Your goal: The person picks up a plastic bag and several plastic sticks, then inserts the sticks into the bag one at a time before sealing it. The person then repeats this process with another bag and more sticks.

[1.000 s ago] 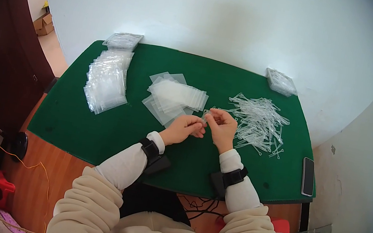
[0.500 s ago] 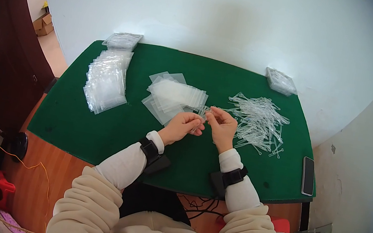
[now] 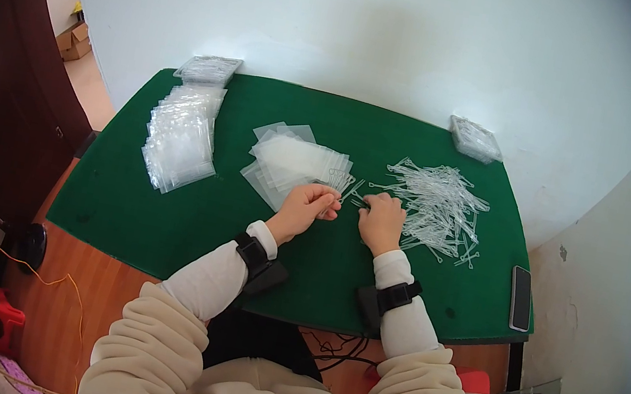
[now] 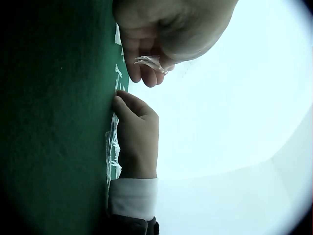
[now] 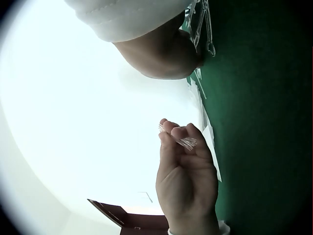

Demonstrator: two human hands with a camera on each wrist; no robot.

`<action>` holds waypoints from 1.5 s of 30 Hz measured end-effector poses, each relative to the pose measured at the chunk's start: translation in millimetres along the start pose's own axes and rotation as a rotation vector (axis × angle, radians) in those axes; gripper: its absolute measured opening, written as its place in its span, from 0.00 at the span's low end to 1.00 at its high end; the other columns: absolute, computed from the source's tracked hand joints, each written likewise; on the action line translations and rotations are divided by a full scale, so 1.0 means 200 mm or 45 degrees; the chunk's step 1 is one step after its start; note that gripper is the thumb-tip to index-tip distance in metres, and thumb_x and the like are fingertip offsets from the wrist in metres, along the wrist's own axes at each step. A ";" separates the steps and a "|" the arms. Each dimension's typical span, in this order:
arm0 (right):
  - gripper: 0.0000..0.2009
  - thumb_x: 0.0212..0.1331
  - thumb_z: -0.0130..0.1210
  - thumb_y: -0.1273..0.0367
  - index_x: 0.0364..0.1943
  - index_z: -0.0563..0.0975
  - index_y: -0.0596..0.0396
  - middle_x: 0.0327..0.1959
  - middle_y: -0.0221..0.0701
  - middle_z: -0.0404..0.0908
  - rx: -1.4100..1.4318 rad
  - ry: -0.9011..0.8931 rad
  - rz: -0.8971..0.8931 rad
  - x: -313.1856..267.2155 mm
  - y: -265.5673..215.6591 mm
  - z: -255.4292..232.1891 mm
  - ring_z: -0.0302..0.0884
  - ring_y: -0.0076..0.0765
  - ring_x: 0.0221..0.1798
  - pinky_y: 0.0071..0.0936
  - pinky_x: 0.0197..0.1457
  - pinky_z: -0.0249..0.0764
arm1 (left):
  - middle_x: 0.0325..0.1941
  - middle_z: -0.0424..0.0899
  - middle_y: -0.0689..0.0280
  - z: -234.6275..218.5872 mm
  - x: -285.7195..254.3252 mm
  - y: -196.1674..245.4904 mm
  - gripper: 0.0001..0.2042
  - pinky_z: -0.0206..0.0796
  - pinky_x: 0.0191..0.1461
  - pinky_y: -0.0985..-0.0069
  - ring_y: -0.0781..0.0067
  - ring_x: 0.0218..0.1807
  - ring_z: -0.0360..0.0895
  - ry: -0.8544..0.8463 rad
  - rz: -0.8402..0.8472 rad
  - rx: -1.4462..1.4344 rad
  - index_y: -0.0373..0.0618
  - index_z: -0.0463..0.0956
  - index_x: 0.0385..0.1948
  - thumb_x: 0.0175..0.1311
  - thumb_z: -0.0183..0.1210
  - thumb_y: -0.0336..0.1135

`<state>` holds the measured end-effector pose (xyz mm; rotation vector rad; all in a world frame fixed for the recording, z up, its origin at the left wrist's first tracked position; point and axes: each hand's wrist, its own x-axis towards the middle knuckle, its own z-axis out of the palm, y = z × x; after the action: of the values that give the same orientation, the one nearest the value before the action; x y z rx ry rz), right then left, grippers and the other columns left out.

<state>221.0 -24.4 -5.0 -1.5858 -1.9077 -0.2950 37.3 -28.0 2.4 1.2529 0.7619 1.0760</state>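
Note:
The left hand [image 3: 305,210] grips a small bunch of clear plastic sticks with looped ends [image 3: 340,178], fanned out above its fingers near the clear bags [image 3: 288,160]. In the left wrist view, the ends of the bunch [image 4: 152,62] stick out below the palm. The right hand [image 3: 383,222] is down at the table beside the loose pile of sticks [image 3: 440,210], its thumb and finger pinching at a clear stick. That hand [image 4: 139,132] shows its fingertips together at the green surface. In the right wrist view, the left hand's curled fingers hold the bunch [image 5: 186,142].
Overlapping clear bags [image 3: 180,139] lie on the left of the green table [image 3: 237,259], with a filled packet stack [image 3: 209,69] behind. Another packet stack [image 3: 476,139] sits at the back right. A phone [image 3: 520,298] lies at the right edge.
The right hand has left the bunch and moved a little right, down to the table by the pile. The left hand has shifted slightly left, and its bunch shows more fully.

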 end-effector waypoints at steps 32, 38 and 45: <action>0.08 0.55 0.47 0.77 0.40 0.72 0.59 0.27 0.25 0.73 1.711 -0.173 0.257 0.06 -0.09 -0.06 0.67 0.14 0.27 0.14 0.28 0.65 | 0.33 0.73 0.68 -0.01 -0.01 0.03 0.10 0.69 0.47 0.77 0.74 0.38 0.75 0.011 -0.233 -0.187 0.40 0.70 0.41 0.65 0.47 0.35; 0.07 0.53 0.51 0.77 0.37 0.72 0.59 0.27 0.25 0.74 1.763 -0.173 0.355 0.05 -0.08 -0.07 0.69 0.16 0.27 0.15 0.28 0.66 | 0.34 0.73 0.67 0.00 -0.01 0.03 0.10 0.69 0.46 0.77 0.73 0.38 0.75 -0.025 -0.253 -0.171 0.39 0.70 0.41 0.65 0.48 0.35; 0.05 0.49 0.56 0.78 0.30 0.74 0.58 0.26 0.29 0.76 1.115 0.545 -0.144 0.07 -0.13 -0.12 0.74 0.24 0.27 0.18 0.31 0.71 | 0.36 0.74 0.66 -0.03 0.00 0.01 0.11 0.69 0.47 0.76 0.74 0.40 0.75 0.035 -0.262 -0.405 0.38 0.69 0.42 0.65 0.48 0.35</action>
<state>203.7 -32.7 27.4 -0.7554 -1.4707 0.1457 32.5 -25.7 3.1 0.8730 0.6924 1.0017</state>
